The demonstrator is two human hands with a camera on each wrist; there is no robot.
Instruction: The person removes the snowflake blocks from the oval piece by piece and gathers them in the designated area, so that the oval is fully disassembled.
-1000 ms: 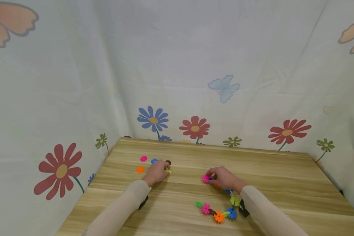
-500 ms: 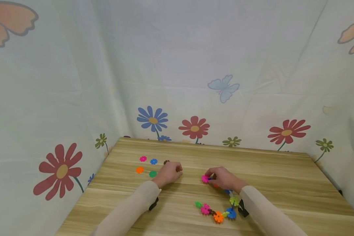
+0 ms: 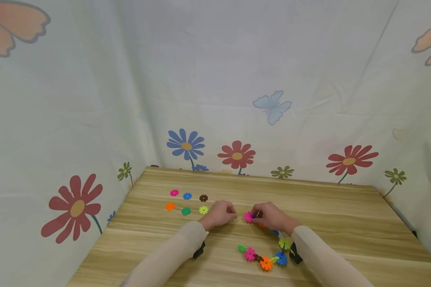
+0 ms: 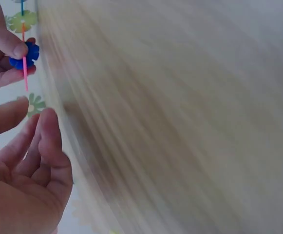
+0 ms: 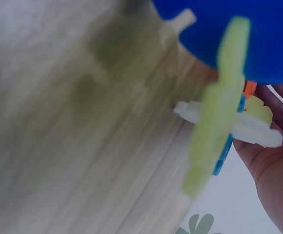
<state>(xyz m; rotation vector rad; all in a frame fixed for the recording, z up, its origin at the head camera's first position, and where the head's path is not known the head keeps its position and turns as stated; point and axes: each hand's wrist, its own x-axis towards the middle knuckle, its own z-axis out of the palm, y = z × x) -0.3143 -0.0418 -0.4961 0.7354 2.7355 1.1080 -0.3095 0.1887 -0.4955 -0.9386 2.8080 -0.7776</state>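
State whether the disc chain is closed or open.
Open: head view shows its green end disc apart from the pink end disc by the right hand.

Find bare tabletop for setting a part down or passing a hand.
Free: the tabletop right of the right hand; the strip between that hand and the curtain; the patch between the left sleeve and the chain. Crowded: the six loose pieces left of the left hand, and the narrow gap between the hands.

Your cream-sleeved left arm (image 3: 165,255) and cream-sleeved right arm (image 3: 332,255) angle inward. Your bare left hand (image 3: 220,213) curves loosely, thumb tip apart from fingertips. Your bare right hand (image 3: 274,217), near it, pinches with thumb and fingers; its remaining fingers look bent, though partly hidden.
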